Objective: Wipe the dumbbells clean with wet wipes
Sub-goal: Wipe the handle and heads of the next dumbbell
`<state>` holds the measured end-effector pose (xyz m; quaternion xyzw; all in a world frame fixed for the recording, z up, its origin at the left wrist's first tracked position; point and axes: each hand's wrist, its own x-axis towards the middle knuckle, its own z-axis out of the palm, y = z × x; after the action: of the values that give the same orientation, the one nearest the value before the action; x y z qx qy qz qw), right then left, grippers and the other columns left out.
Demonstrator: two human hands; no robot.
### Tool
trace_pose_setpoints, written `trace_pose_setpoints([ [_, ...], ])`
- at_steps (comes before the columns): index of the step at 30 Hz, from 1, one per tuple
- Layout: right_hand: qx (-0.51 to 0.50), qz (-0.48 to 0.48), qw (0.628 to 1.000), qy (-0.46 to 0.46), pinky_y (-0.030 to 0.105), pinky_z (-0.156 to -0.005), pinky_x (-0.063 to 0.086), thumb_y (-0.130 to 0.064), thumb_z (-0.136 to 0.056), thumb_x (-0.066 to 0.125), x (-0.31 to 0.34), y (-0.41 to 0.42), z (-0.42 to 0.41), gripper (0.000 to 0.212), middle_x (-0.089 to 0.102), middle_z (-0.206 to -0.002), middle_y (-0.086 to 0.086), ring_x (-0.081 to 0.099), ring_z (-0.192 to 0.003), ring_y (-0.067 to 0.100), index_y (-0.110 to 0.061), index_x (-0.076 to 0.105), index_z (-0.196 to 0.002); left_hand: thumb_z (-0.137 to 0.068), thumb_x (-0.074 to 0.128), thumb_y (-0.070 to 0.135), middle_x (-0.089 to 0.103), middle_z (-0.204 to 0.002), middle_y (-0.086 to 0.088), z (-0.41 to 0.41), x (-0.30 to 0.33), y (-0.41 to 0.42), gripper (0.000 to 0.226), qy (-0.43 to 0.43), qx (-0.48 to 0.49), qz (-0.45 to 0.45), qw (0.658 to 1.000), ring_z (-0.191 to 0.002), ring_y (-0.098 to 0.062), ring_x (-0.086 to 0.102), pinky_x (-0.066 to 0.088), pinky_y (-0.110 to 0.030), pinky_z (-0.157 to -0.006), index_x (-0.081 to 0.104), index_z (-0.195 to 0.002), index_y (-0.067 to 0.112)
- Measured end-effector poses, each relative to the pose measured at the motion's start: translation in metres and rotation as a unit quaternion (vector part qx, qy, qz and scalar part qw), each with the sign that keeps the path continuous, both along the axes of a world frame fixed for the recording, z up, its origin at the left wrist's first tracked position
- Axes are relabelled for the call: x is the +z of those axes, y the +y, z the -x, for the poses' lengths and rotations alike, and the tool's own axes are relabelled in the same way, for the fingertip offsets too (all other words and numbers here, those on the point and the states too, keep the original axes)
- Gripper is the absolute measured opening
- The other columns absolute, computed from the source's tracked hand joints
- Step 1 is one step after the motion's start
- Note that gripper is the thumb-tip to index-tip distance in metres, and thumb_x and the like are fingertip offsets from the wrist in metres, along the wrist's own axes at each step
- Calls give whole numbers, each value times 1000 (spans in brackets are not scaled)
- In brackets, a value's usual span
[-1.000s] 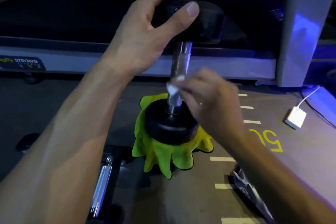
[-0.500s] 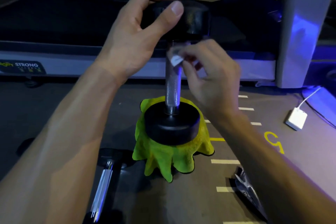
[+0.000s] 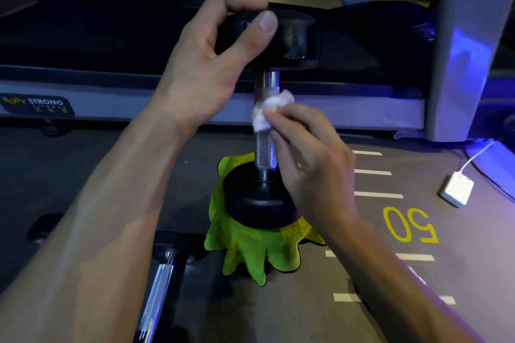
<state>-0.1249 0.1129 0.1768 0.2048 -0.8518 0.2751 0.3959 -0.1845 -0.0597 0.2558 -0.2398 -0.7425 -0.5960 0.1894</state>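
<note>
Gym floor: wet wipe slid lower.

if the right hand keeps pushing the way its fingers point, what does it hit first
The right hand points up and left, pressing the wipe onto the dumbbell handle. So the handle comes first, through the wipe. Beyond it probably lies the left hand, though depth is unclear.

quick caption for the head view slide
Left hand steadies upright dumbbell on green cloth; right hand wipes its handle.
</note>
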Motion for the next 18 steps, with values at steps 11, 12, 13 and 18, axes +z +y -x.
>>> trace_pose_setpoints([
  [11,52,-106,991,-71,24,-105,43,1,-91,60,-5,9,-21,38,62,-127,15,60,-113,29,-1,69,-129,-103,63,39,61,-104,21,-2,0,-1,22,-3,13,0,1000,-100,4,58,46,-22,-94,61,-121,26],
  [12,59,-113,989,-71,23,-106,41,2,-91,60,0,10,-20,40,61,-128,15,59,-114,29,-1,67,-130,-103,63,39,61,-103,21,-3,0,-1,22,-3,14,-1,1000,-100,4,58,46,-21,-93,61,-121,26],
  [13,59,-109,990,-66,23,-108,41,2,-93,58,8,9,-14,41,59,-131,16,58,-117,28,-1,65,-133,-104,63,38,61,-104,20,-4,0,0,21,-3,13,1,1000,-101,5,58,46,-20,-94,61,-121,26],
  [18,64,-75,992,-80,32,-104,48,-2,-97,52,27,8,-7,37,55,-134,17,59,-118,28,1,63,-133,-104,63,35,60,-107,19,-8,4,4,22,2,17,22,1000,-102,8,58,46,-17,-94,59,-122,22],
])
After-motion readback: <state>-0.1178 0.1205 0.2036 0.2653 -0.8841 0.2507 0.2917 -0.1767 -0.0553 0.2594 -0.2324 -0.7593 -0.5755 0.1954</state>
